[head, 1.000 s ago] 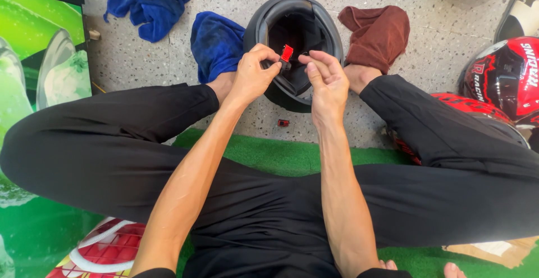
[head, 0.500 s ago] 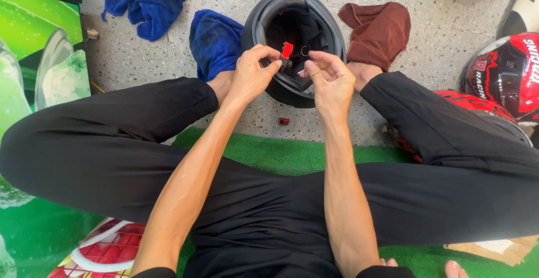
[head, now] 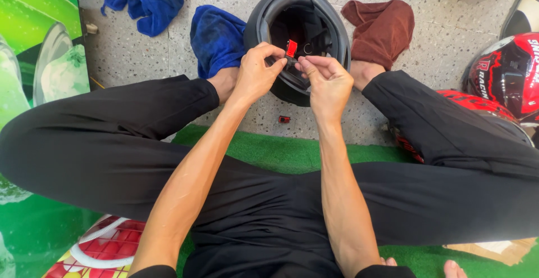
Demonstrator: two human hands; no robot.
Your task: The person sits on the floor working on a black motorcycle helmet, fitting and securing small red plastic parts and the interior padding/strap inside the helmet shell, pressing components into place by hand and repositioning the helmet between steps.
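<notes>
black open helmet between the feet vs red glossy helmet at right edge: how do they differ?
The matte black helmet lies opening-up, its dark lining showing; the glossy red printed helmet shows its outer shell. The black helmet lies between the person's feet, with the left hand and right hand at its red strap tab; the red helmet sits untouched. Both rest on speckled floor.

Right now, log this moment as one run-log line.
left hand: pinching chin strap beside red tab | right hand: pinching same strap | black helmet: upside down on floor, between feet | small red piece: on floor
</notes>
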